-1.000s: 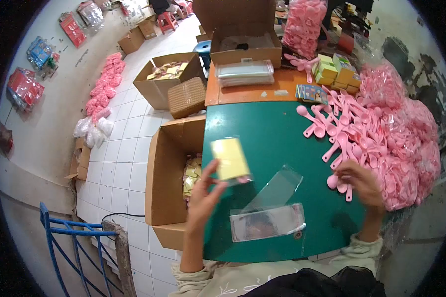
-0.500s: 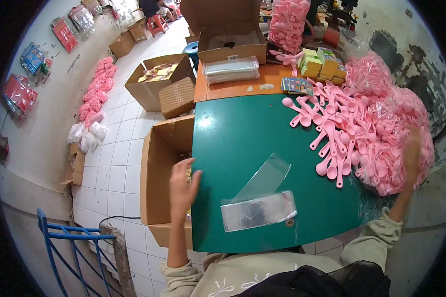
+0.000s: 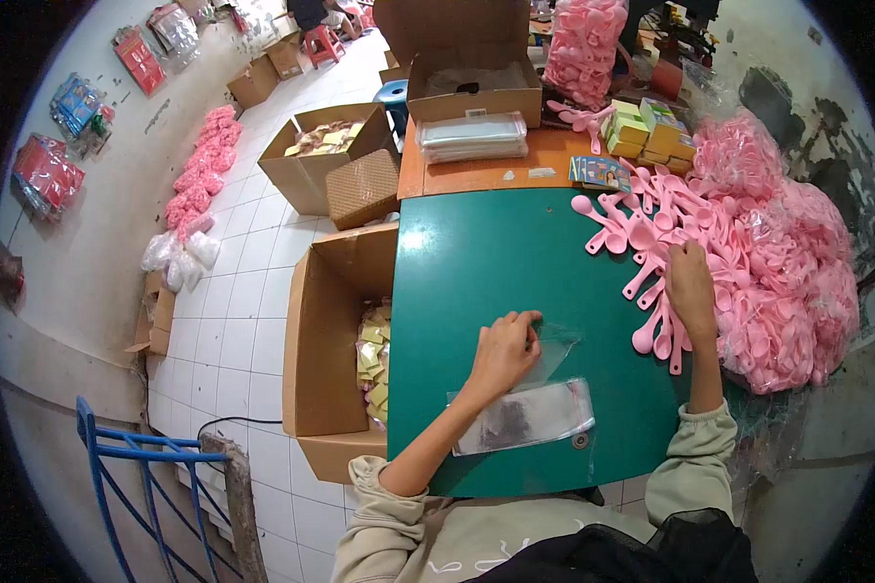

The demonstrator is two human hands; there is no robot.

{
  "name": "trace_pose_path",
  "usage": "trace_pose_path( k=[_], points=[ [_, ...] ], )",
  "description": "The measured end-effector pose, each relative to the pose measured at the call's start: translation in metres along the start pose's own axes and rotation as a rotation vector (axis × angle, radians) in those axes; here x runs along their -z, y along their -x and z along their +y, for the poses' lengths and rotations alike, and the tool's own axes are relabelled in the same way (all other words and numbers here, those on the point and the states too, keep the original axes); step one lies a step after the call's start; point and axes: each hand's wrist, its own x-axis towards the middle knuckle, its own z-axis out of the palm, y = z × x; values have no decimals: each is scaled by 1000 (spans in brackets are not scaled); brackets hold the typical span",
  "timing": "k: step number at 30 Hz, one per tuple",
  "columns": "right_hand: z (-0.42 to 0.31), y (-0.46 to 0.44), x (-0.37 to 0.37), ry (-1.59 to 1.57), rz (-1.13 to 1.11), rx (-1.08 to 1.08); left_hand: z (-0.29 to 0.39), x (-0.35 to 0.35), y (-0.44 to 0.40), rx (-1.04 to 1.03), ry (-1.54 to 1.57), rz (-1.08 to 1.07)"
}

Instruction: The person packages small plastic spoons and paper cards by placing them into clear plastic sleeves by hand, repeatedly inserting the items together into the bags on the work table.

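Note:
My left hand [image 3: 506,352] is over the green table with its fingers curled together at a loose clear plastic bag [image 3: 556,356], covering part of it. Just below it lies a stack of clear plastic bags [image 3: 540,416]. On the right, my right hand [image 3: 691,291] reaches into a loose pile of pink measuring spoons [image 3: 642,233], its fingertips pinched on a spoon whose shape is mostly hidden by the hand. Behind that hand rises a large heap of bagged pink spoons [image 3: 797,282].
An open carton [image 3: 306,340] with yellow-and-pink packets stands against the table's left edge. Small yellow boxes [image 3: 629,126], picture cards [image 3: 600,173] and stacked plastic sleeves [image 3: 472,136] sit at the back. A blue metal railing [image 3: 156,452] is at lower left.
My left hand has moved right from above the carton to the loose bag. My right hand has come left from the bagged heap to the loose spoons. The view has shifted slightly.

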Motion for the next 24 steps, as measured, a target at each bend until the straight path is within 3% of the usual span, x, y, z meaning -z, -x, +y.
trace_pose_path(
  k=[2,5,6,8,11,14,20,24],
  points=[
    [-18,-5,13,-416,-59,106,6,14,1,-37,-97,6],
    [-57,-5,21,-935,-271,159,-1,20,-2,-28,81,37],
    [-68,-1,21,-1090,-365,152,-4,21,-4,93,259,-29],
    [-81,3,17,-1186,-316,38,-11,22,-9,339,618,-155],
    [-86,9,1,-1326,-217,-159,-11,28,-9,365,916,-152],
    [-91,10,-3,-1395,-81,-259,-12,30,-10,403,853,-198],
    [-97,14,0,-1516,-85,-324,-9,30,-10,368,822,-232],
    [-98,16,-1,-1401,-98,-304,-11,28,-9,366,872,-205]
  ],
)
